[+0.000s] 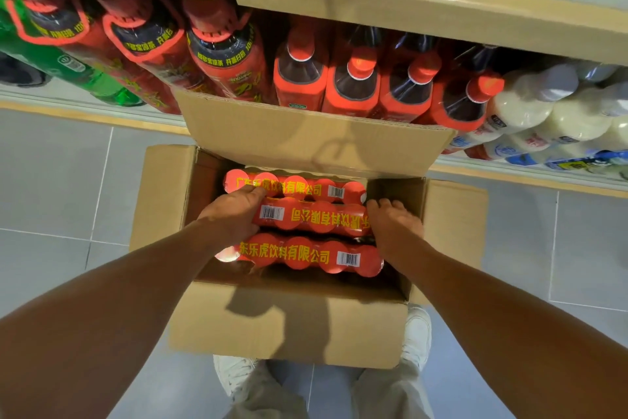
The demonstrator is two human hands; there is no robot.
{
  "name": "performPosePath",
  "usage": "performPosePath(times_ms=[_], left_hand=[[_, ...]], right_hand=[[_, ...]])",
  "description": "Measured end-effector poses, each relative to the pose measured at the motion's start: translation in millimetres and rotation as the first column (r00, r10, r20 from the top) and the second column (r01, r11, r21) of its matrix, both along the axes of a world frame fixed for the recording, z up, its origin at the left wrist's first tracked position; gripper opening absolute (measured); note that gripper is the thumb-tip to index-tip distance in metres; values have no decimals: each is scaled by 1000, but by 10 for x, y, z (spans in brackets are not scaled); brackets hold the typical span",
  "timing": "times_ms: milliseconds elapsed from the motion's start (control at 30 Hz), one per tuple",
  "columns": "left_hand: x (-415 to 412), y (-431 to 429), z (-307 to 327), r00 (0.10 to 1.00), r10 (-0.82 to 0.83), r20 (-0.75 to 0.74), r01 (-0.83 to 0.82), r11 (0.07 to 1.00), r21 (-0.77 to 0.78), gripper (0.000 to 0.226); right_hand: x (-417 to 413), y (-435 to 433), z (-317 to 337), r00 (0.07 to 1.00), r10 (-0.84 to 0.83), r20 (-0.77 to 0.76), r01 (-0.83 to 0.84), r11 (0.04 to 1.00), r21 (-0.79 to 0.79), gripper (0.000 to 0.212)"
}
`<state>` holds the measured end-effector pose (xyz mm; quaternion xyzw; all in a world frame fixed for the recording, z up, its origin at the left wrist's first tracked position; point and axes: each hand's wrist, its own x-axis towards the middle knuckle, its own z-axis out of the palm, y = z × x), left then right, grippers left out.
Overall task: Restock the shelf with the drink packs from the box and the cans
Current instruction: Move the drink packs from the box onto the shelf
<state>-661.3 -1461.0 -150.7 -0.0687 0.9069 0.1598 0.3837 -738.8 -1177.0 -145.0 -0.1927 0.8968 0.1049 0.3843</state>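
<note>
An open cardboard box (285,327) stands on the floor in front of the shelf (407,1). Three shrink-wrapped red drink packs with yellow lettering lie side by side in it. My left hand (234,211) grips the left end of the middle pack (312,216), with its fingertips over the edge of the far pack (299,186). At the right end of the same middle pack, my right hand (394,225) has its fingers curled down around it. The near pack (306,255) lies untouched.
The bottom shelf holds big red bottles (224,51), smaller red-capped bottles (353,85), a green bottle (57,62) at left and white bottles (543,113) at right. The box's rear flap (306,136) leans against them. Grey floor tiles (54,181) surround the box; my shoes show below.
</note>
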Motion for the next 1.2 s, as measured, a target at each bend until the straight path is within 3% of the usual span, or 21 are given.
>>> performPosePath(times_ms=[233, 400, 533, 667, 733, 833, 900, 933, 967, 1000, 1100, 1200], left_hand=[[23, -11, 313, 1000, 25, 18, -24, 1000, -19, 77], [-62, -69, 923, 996, 75, -50, -75, 997, 17, 75], [-100, -161, 1688, 991, 90, -101, -85, 995, 53, 72], [-113, -247, 2682, 979, 114, -168, -93, 987, 131, 58], [-100, -242, 3340, 977, 122, -173, -88, 978, 190, 61], [48, -315, 4179, 951, 237, -197, -184, 950, 253, 60], [177, -362, 4741, 961, 237, -145, -188, 939, 287, 44], [246, -373, 5115, 950, 214, -227, -145, 947, 286, 34], [295, -364, 5385, 916, 300, -266, -199, 916, 348, 25], [392, -339, 5738, 887, 364, -284, -222, 875, 430, 27], [670, -346, 6700, 775, 560, -293, -343, 762, 549, 61], [878, -419, 7352, 684, 615, -393, -236, 696, 678, 66]], right_hand=[[-20, 18, 316, 1000, -11, -29, 10, 999, -36, 64], [-130, 5, 935, 995, 58, -76, -62, 996, -57, 55], [-257, -36, 1641, 997, 64, -35, -65, 998, -19, 63], [-328, -45, 2556, 998, 54, -27, -56, 993, -101, 67], [-349, 27, 3073, 997, 22, -71, -33, 985, -166, 62], [-255, -10, 4067, 1000, 6, 2, -5, 972, -233, 47], [-184, 45, 4687, 998, -60, -28, 45, 928, -371, 44], [-143, 81, 5071, 995, -83, -51, 54, 906, -421, 53], [-110, 118, 5378, 996, -65, -64, 29, 893, -449, 59], [-105, 178, 5642, 993, -96, -72, 49, 871, -488, 60], [12, 317, 6562, 982, -187, -31, 119, 736, -667, 71], [206, 463, 7285, 958, -284, -37, 140, 576, -805, 78]])
